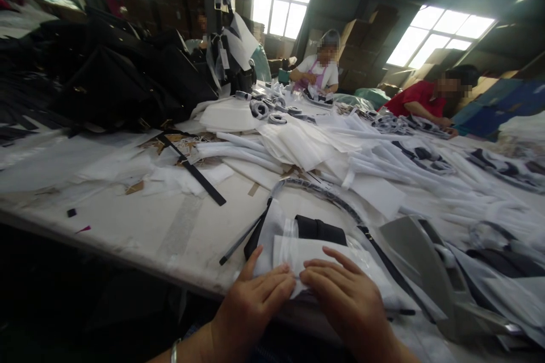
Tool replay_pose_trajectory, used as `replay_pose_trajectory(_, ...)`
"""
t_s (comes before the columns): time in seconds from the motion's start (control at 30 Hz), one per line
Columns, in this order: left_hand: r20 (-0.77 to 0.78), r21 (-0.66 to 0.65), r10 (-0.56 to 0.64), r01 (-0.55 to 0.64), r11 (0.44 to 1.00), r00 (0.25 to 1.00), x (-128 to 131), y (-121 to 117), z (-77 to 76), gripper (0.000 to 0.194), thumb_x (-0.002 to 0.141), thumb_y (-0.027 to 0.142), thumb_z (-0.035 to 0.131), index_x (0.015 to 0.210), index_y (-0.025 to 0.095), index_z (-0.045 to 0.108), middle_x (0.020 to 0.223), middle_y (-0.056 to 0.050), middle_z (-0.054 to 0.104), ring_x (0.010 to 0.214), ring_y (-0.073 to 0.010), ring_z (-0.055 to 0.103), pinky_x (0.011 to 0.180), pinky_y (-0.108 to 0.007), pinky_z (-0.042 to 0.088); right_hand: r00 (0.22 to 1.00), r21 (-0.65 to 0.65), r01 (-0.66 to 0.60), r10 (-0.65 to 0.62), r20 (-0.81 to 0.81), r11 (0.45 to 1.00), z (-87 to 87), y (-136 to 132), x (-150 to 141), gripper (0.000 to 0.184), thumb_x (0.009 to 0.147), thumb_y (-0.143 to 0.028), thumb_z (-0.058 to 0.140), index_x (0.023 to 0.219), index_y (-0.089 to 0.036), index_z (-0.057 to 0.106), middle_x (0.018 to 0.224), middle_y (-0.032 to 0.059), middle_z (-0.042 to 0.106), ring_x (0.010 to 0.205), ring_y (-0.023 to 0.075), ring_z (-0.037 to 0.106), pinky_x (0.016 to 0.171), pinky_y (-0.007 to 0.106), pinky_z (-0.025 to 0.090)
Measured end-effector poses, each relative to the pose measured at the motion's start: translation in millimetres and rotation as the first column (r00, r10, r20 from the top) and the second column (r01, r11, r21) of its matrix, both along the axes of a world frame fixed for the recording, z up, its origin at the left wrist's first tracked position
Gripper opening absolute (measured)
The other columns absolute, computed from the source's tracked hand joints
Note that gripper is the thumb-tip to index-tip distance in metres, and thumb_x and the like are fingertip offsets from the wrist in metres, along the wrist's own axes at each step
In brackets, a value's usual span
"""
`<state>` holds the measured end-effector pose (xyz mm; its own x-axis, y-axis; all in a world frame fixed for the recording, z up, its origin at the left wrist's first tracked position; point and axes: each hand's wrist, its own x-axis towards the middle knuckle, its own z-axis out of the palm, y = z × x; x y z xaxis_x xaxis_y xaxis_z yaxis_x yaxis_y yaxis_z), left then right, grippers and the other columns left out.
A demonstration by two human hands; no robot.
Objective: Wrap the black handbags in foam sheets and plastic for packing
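Note:
A black bag (321, 231), partly covered in white wrapping sheet (332, 248), lies near the table's front edge. Its long strap (323, 190), sleeved in clear plastic, arches behind it. My left hand (261, 295) rests on the left part of the sheet, fingers stretched and one spread outward. On the right part, my right hand (349, 298) presses down with its fingers extended. The fingertips of both hands nearly meet over folded white material. Neither thumb can be made out clearly. Right of the bag stands a grey tape dispenser (443, 272).
White sheets (298, 142) and wrapped straps (392, 167) cover the table beyond. Black bags (114, 85) are heaped at the left. A loose black strip (196, 176) lies nearer. Two people (317, 71) (419, 99) work across the table.

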<state>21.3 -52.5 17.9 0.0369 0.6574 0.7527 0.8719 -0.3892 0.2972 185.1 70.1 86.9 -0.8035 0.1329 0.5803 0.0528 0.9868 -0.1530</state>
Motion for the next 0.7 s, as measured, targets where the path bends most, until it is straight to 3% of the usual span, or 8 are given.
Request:
replay_pose_trajectory(0.07,0.009,-0.01,0.019,-0.019,1.0,1.0,2.3,-0.3,-0.8,0.022,0.102,0.011,0.045,0.114,0.011,0.064,0.105,-0.002,0.078,0.108,-0.0119,0.07,0.125,-0.042,0.004,0.999,-0.02,0.031,-0.03,0.033,0.999,-5.0,4.8,-8.3,0.013,0.095,-0.013,0.056,0.093,-0.021,0.066,0.084,0.0001,0.077,0.09,0.0159,0.073,0.099,0.035,0.052)
replay_pose_trajectory(0.17,0.028,-0.04,0.049,-0.048,0.998,0.998,4.9,-1.8,-4.7,0.021,0.101,0.009,0.046,0.109,0.011,0.066,0.102,-0.001,0.078,0.11,-0.0131,0.069,0.125,-0.044,0.003,0.992,-0.002,0.063,-0.063,0.11,0.998,-14.7,11.2,-15.9,0.012,0.096,-0.017,0.056,0.087,-0.022,0.063,0.106,0.004,0.075,0.103,0.021,0.067,0.094,0.038,0.053)
replay_pose_trajectory(0.23,0.029,-0.041,0.063,-0.062,0.997,0.998,5.1,-3.1,-8.1,0.021,0.101,0.009,0.047,0.108,0.012,0.066,0.102,0.0,0.078,0.113,-0.0145,0.068,0.126,-0.043,0.007,0.982,-0.01,0.063,-0.06,0.181,0.998,-20.3,14.8,-18.9,0.013,0.096,-0.015,0.053,0.088,-0.021,0.061,0.11,0.0057,0.072,0.101,0.022,0.065,0.087,0.037,0.053)
replay_pose_trajectory(0.4,-0.022,-0.02,0.007,-0.007,1.0,1.0,-1.2,-4.9,-13.3,0.025,0.099,0.007,0.046,0.113,0.01,0.065,0.108,-0.004,0.077,0.115,-0.0141,0.067,0.122,-0.034,0.026,0.92,-0.089,0.158,-0.114,0.375,0.984,-29.1,18.3,-23.9,0.016,0.09,-0.007,0.055,0.084,-0.021,0.058,0.08,0.0012,0.065,0.075,0.0197,0.06,0.07,0.033,0.05)
replay_pose_trajectory(0.7,-0.015,-0.011,-0.068,0.068,0.998,0.998,-12.4,-5.4,-11.6,0.026,0.095,0.006,0.045,0.11,0.01,0.066,0.107,-0.009,0.076,0.109,-0.013,0.069,0.114,-0.03,0.04,0.884,-0.095,0.266,-0.204,0.42,0.959,-29.9,17.6,-30.0,0.02,0.087,-0.012,0.066,0.077,-0.022,0.053,0.077,-0.0001,0.061,0.072,0.0179,0.058,0.064,0.028,0.047)
